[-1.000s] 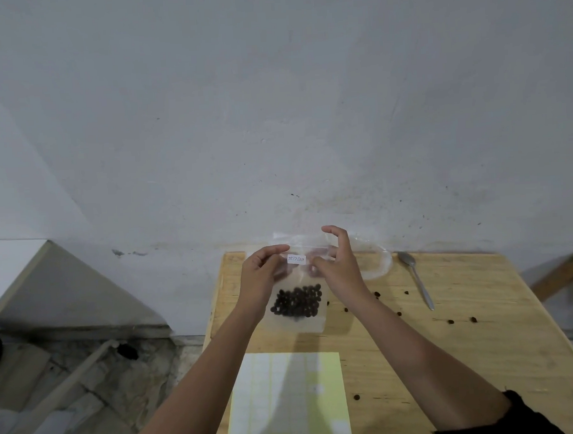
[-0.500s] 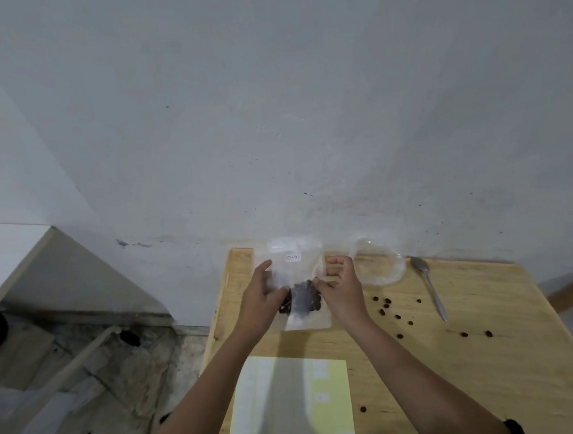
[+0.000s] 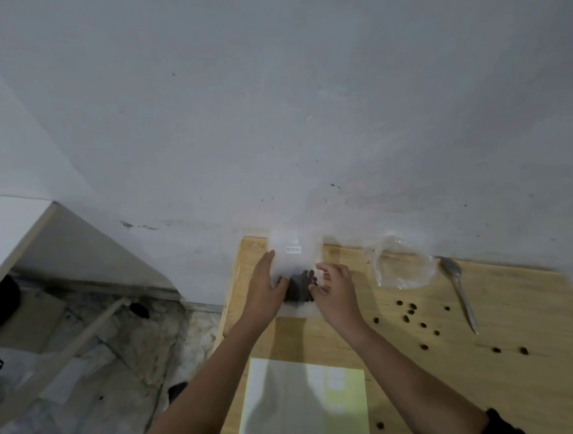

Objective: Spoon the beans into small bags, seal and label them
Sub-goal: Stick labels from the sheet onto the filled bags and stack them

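On the wooden table, just left of the frame's centre, the clear bag lies by the wall. The left hand rests straight-fingered along its left edge. The right hand cups its right edge; whether it pinches, I cannot tell. The film looks light, limp and slippery, probably best held by the bare top corners above the beans and label.
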The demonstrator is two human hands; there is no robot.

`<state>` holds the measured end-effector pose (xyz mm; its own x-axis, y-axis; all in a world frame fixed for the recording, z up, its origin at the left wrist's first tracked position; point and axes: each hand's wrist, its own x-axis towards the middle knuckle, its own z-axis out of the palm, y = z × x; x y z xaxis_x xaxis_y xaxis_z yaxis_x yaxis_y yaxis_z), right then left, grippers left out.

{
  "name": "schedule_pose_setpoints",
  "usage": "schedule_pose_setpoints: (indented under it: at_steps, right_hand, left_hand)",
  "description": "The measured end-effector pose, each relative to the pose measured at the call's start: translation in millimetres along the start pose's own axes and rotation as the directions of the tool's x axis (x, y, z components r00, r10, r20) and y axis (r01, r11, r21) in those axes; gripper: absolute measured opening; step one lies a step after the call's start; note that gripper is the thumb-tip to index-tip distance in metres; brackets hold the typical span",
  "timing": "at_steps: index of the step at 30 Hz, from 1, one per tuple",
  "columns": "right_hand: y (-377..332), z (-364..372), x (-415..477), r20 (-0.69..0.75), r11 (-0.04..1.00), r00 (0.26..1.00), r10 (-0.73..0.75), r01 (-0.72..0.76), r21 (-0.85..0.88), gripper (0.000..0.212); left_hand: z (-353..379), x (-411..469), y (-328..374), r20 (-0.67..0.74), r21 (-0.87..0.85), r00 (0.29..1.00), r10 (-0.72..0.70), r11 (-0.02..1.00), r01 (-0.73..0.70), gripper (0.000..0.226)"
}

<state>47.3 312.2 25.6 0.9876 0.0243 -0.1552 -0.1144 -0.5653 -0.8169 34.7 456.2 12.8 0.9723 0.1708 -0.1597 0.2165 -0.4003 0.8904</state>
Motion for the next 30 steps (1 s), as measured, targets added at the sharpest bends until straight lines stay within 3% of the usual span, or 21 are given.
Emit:
schedule_pose_setpoints:
  at_steps: [11,20,25,30]
  right_hand:
    - [11.5,7.4,14.0,0.155,0.984,0.988,-0.005,0.032,-0.176,0.049]
    - [15.2,1.7,14.8,0.208,0.98,0.978,-0.019,0.059,-0.188,0.05]
    - [7.6,-33.2,14.7,0.14,0.987,0.988,-0.067,0.086,-0.137,0.046]
    - [17.1,-83.3,2.7,0.051,0.992,0.996,-0.075,0.08,-0.094,0.024]
  left_hand:
    - [4.6,17.6,-7.6,0.042,0.162,0.998,-0.041,0.986,0.034,0.059]
    - [7.1,16.9,-9.7,0.052,0.219,0.997,-0.049,0.975,0.037,0.054]
    - [10.0,9.2,13.4,-0.037,0.19,0.992,0.117,0.976,-0.108,0.045]
    - [34.6,-13.0,47.6,-0.113,0.179,0.933,0.343,0.93,-0.32,0.032]
